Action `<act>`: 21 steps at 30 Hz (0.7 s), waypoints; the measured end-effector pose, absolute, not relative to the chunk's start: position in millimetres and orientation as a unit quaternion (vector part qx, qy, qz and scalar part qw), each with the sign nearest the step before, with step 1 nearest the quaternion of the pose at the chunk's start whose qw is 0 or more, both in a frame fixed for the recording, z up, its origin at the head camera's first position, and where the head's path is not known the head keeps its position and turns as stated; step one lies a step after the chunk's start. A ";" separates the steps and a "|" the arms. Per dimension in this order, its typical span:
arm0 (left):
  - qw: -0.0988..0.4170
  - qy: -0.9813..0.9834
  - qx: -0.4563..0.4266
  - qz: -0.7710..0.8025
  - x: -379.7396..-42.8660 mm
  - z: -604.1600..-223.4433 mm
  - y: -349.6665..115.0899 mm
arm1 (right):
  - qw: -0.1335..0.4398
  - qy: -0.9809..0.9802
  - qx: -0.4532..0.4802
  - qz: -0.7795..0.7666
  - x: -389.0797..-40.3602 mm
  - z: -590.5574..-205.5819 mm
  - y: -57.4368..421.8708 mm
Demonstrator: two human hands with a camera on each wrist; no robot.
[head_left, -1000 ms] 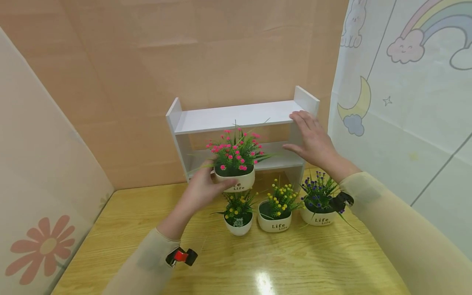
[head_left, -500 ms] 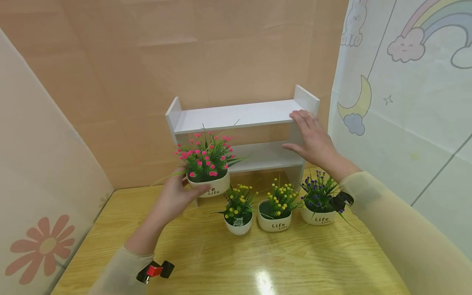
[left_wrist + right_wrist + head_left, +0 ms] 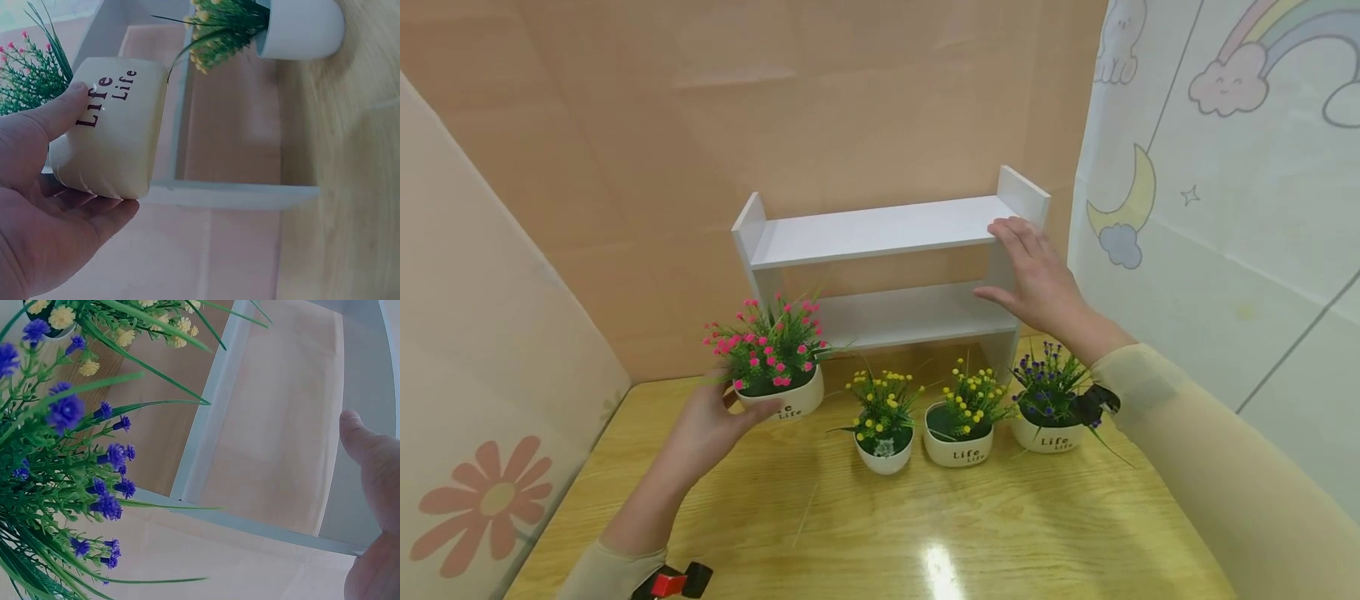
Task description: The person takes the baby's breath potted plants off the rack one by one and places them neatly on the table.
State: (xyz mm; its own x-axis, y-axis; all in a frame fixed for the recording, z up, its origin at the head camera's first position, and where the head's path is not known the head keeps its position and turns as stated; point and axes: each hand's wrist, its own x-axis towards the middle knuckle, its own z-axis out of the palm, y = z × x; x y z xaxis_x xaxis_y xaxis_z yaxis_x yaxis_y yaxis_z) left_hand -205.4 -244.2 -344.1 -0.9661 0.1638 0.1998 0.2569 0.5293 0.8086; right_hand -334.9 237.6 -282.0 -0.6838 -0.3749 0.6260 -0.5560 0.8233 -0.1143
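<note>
My left hand (image 3: 706,429) grips a cream oval pot (image 3: 119,134) of artificial pink flowers (image 3: 767,350), thumb on the front lettering and fingers behind and under it. The pot is held above the table, in front of the white shelf's left end. With fingers fairly straight, my right hand (image 3: 1037,275) rests at the right end of the top board of the two-tier shelf (image 3: 880,229). Below that hand stands a pot of purple flowers (image 3: 1048,437). To its left are two pots of yellow flowers, an oval pot (image 3: 958,450) and a rounder pot (image 3: 883,460).
The shelf stands on a wooden table (image 3: 850,533) near an orange-brown backdrop (image 3: 850,100). White printed panels flank the table, one at the left (image 3: 482,333) and one at the right (image 3: 1225,208). Long grass blades of the purple plant stick out in the right wrist view.
My left hand has carried the pink flower pot leftward and down, from before the shelf's middle to its left end. My right hand has stayed at the shelf.
</note>
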 end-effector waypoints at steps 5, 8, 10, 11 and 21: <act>0.039 -0.874 -0.109 -0.473 -203.6 -352.4 -252.8 | 0.309 -0.903 0.262 0.147 -334.4 -282.3 238.3; 0.039 -0.877 -0.100 -0.468 -204.3 -358.3 -258.0 | 0.314 -0.900 0.266 0.146 -334.9 -282.8 239.3; 0.037 -0.878 -0.097 -0.468 -204.9 -363.4 -261.3 | 0.314 -0.899 0.268 0.147 -335.5 -282.6 239.8; 0.035 -0.878 -0.094 -0.467 -204.9 -366.3 -263.0 | 0.314 -0.899 0.268 0.146 -335.7 -282.7 240.1; -0.003 -0.860 -0.070 -0.506 -201.2 -412.9 -266.1 | 0.314 -0.898 0.269 0.150 -336.3 -282.9 241.5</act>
State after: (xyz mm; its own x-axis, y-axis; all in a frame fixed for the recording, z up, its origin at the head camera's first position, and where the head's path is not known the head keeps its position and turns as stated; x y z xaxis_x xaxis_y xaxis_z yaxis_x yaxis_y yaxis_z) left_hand -201.2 -266.1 -412.9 -0.9902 0.1237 0.0649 0.1168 0.4780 0.8706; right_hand -336.3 241.5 -282.9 -0.6588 -0.3886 0.6442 -0.5768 0.8106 -0.1009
